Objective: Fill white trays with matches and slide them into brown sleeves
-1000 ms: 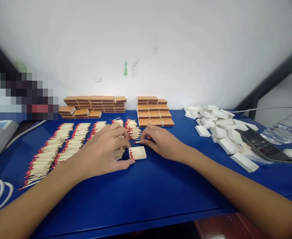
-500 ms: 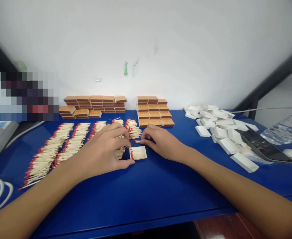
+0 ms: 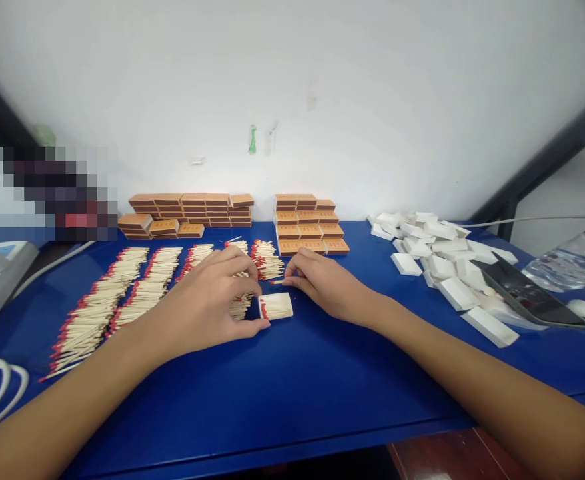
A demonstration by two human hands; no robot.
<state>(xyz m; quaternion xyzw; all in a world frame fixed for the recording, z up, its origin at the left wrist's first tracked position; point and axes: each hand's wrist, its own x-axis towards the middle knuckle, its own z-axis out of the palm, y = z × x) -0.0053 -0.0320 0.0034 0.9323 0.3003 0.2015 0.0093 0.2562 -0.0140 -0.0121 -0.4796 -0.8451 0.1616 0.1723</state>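
Head view: we judge the step as loading the tray, the next move calling for laying the match in, aligned. We find it just beyond the tray, pinched in the right hand, red tip left, long axis crosswise; the half-open left hand brackets the tray, grip unconfirmed.

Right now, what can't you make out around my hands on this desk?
All in the head view:
Single match: tail end hidden by the right hand.
Middle match rows: partly covered by the left hand.
Printing on the orange matchboxes: too small to read.
Clear plastic object: cut off by the right edge.
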